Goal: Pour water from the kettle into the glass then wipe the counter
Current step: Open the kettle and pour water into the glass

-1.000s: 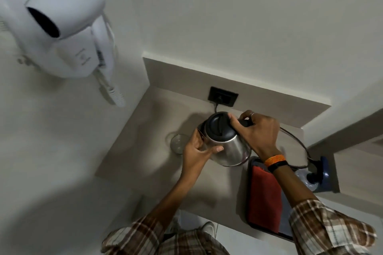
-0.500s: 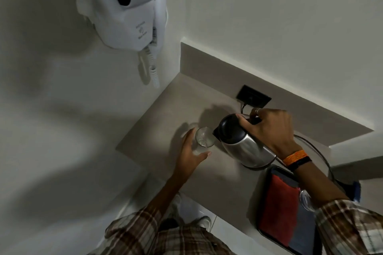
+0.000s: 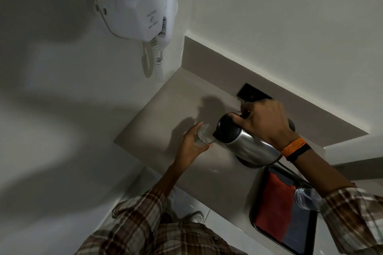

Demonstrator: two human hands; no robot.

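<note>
The steel kettle (image 3: 246,147) with a black lid is tilted to the left, its spout over the rim of a clear glass (image 3: 204,135). My right hand (image 3: 263,122) grips the kettle's black handle from above. My left hand (image 3: 191,145) is wrapped around the glass, which stands on the beige counter (image 3: 165,114). A red cloth (image 3: 273,207) lies folded in a black tray at the right. Whether water is flowing I cannot tell.
The black tray (image 3: 261,232) sits at the counter's front right edge with a second clear glass (image 3: 304,198) on it. A black socket (image 3: 250,94) is in the backsplash behind the kettle. A white wall-mounted hair dryer (image 3: 143,0) hangs above the counter's left corner.
My left hand left the kettle body and closed around the glass. The kettle tipped further toward the glass, its spout now at the rim. The view swung left.
</note>
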